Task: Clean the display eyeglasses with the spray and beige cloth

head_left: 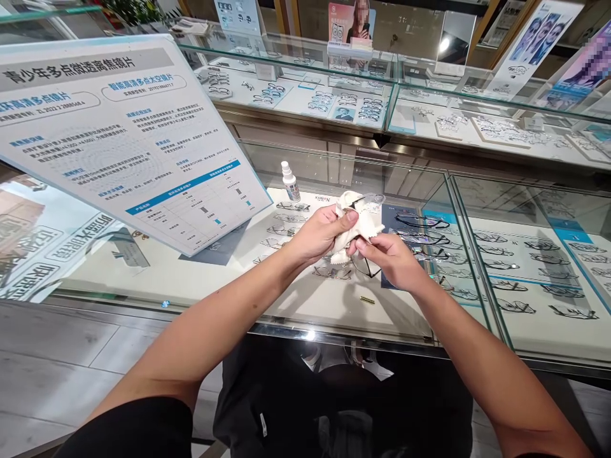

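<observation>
Above a glass display counter (pixel 296 299), a white lens cloth (pixel 366 226) with zigzag edges is bunched around a pair of eyeglasses (pixel 376 200). One clear lens shows past the top of the cloth; most of the frame is covered. My left hand (pixel 324 232) is closed on the cloth from the left, thumb on top. From the right, my right hand (pixel 394 257) pinches the cloth's lower edge. Whether its fingers also grip the frame is hidden. Just behind my hands stands a small white spray bottle (pixel 290 182).
A large printed sign (pixel 143 152) leans in at the left. Rows of eyeglasses (pixel 420 238) lie under the counter glass. A small gold-coloured piece (pixel 367 299) is near the front edge, a small blue item (pixel 165 304) further left. Another display case (pixel 305 95) runs behind.
</observation>
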{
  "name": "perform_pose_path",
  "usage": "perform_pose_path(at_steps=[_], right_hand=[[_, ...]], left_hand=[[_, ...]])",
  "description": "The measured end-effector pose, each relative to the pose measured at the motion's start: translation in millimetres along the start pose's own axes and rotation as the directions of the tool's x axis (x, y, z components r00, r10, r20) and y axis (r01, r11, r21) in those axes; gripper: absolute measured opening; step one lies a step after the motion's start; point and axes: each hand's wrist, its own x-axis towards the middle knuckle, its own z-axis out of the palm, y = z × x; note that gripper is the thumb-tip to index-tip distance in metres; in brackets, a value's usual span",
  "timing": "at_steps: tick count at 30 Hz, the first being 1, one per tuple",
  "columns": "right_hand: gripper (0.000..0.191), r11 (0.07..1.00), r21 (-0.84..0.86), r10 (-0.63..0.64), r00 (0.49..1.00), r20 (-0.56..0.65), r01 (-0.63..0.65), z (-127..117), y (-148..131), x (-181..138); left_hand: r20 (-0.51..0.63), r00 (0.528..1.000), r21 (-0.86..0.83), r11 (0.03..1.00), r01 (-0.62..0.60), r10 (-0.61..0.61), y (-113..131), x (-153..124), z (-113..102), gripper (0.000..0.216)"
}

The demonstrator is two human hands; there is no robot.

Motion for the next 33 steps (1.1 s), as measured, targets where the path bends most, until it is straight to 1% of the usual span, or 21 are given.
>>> perform_pose_path(at_steps=[3,7,9,11,16,19,23,28,30,33], right_hand=[[0.047,1.0,0.003,0.013,1.0,0.002,-0.013,-2,-3,0],[0.046,0.999,0.047,0.021,1.0,0.006,-0.021,-8,-8,0],[0.046,0.996,0.081,0.028,1.0,0.011,-0.029,-9,-7,0],[0.048,0.996,0.079,0.03,0.999,0.013,-0.031,-7,-4,1],[0.055,0.999,0.008,0.035,0.999,0.013,-0.035,1,3,2],[0.055,0.998,-0.014,0.054,0.999,0.005,-0.054,1,2,1],[0.05,0.999,0.024,0.027,0.999,-0.022,-0.026,-5,-2,1],[0.043,0.997,0.083,0.004,0.999,-0.043,-0.001,-12,-6,2],[0.041,0.995,0.104,-0.008,0.999,-0.041,0.012,-13,-5,2],[0.042,0.995,0.096,-0.023,0.999,-0.037,0.026,-12,-4,2]], left_hand=[[-0.002,1.0,0.006,1.0,0.012,-0.012,4,0,-3,0.059],[0.086,0.996,0.017,1.0,0.01,-0.011,13,-1,-5,0.046],[0.116,0.993,0.041,0.999,0.003,-0.008,14,-2,-3,0.045],[0.09,0.996,0.04,0.999,0.003,-0.006,13,-2,0,0.046],[-0.057,0.998,0.034,0.999,0.001,0.001,0,-3,4,0.047],[-0.089,0.996,0.042,0.999,-0.007,0.01,-3,-2,1,0.05],[0.007,1.0,0.026,1.0,0.017,-0.017,4,0,-4,0.049],[0.125,0.991,-0.027,0.998,0.056,-0.052,16,-1,-6,0.049],[0.148,0.988,-0.017,0.999,0.05,-0.047,17,-2,-6,0.045],[0.136,0.99,0.011,1.0,0.023,-0.025,14,-2,-3,0.041]])
